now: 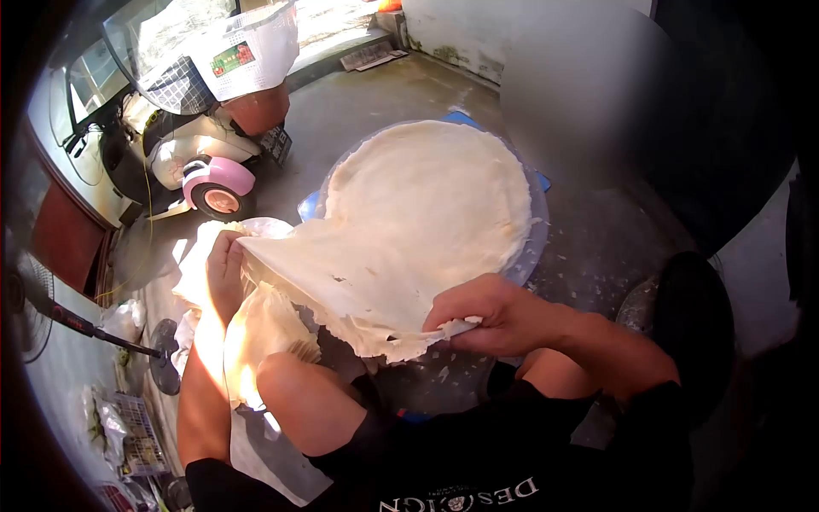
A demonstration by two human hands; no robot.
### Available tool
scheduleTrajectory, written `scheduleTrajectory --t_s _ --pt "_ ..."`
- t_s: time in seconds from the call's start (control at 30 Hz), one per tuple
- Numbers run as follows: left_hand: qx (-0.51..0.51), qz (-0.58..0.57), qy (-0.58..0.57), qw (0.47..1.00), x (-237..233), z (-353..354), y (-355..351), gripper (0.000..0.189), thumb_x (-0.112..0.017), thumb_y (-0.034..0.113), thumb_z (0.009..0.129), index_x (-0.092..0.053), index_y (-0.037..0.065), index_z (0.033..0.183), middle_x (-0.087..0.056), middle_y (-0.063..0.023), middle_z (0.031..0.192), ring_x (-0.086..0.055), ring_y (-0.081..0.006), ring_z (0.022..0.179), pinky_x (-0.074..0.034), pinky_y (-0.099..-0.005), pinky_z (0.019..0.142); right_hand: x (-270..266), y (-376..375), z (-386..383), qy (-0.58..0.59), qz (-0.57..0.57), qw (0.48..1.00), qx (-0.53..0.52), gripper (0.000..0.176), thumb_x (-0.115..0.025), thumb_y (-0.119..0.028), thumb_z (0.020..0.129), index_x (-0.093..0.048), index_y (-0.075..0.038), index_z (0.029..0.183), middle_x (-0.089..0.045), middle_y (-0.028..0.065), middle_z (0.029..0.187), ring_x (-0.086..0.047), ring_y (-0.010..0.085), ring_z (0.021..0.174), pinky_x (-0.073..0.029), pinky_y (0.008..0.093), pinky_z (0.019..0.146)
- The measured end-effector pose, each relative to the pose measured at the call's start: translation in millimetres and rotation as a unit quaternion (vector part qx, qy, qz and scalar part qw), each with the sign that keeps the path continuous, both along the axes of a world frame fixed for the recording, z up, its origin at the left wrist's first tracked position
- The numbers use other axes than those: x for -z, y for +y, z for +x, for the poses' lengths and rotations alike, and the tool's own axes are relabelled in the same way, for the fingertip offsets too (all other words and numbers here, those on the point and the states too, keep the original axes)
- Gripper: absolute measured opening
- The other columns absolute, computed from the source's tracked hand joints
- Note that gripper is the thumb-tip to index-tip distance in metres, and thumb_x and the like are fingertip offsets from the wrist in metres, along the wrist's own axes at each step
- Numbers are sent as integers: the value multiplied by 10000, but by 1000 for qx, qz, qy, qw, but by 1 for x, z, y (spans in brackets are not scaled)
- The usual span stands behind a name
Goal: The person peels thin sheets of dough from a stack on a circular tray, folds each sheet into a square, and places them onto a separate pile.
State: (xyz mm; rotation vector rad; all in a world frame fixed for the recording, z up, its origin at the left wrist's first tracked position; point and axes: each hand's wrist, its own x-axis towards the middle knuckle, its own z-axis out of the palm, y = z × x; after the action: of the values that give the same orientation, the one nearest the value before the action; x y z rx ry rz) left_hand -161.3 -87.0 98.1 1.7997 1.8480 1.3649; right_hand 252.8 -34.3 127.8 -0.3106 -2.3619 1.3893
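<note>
Across the whole view stretches a grey floor (375, 90) flecked with pale scraps, and a scooter (192, 152) stands on it at 10 o'clock. Just past the centre, towards 12 o'clock, sits what looks like a broad round stack of thin, pale sheets (435, 175) on a translucent tray (537, 239), with blue corners showing beneath. Its top sheet (358, 273) is raised at the near side, spread towards 7 o'clock between two hands. Limp folded sheets (269, 328) hang at 8 o'clock, near the left knee (294, 386). At 9 o'clock the left hand (226, 264) pinches one end of the top sheet's edge; at 4 o'clock the right hand (490, 316) is clamped on a curled part of it, well apart from the left. Smallest are a few little tears (339, 279) between them. Peeling the top sheet off the stack looks to be the step in hand, partway done; the next move seems to call for an even, gentle pull, both grips level, lest those tears run.
</note>
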Motion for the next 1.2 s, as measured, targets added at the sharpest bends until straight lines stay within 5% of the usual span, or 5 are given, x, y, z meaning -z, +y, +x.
scheduleTrajectory --t_s 0.33,0.7,0.8,1.1,1.2 --pt "17 45 -64 997 -86 11 15 262 -474 261 1064 -596 31 1033 -586 -31 847 -567 -96 794 -481 -249 711 -101 53 19 297 -77 937 167 174 -709 -58 896 -702 -21 1066 -705 31 867 -639 61 741 -511 223 636" --pt "279 -82 -250 923 -14 56 78 310 -669 338 959 -589 73 1100 -621 -15 900 -577 -89 829 -459 -235 754 -114 170 36 110 -23 916 385 280 -686 -172 893 -705 17 1098 -718 75 905 -669 151 786 -535 323 741" --pt "201 -50 145 967 -30 78 89 426 -778 96 783 -552 43 1140 -662 -123 960 -640 -202 865 -504 -319 780 -115 206 44 89 5 891 445 251 -678 -159 895 -714 8 1080 -709 55 887 -647 141 787 -514 315 731" --pt "100 160 74 979 -64 62 171 177 -628 2 871 -602 8 1046 -668 -110 893 -659 -221 806 -519 -326 761 -136 213 62 228 184 817 496 143 -597 -96 911 -696 -57 816 -573 -37 675 -507 80 595 -394 271 543" --pt "52 259 216 940 -39 70 141 227 -664 -56 802 -628 29 1010 -668 -131 909 -662 -305 848 -526 -360 762 -98 178 83 240 166 847 444 170 -619 -121 942 -722 -9 1019 -690 16 904 -620 93 845 -479 244 785"
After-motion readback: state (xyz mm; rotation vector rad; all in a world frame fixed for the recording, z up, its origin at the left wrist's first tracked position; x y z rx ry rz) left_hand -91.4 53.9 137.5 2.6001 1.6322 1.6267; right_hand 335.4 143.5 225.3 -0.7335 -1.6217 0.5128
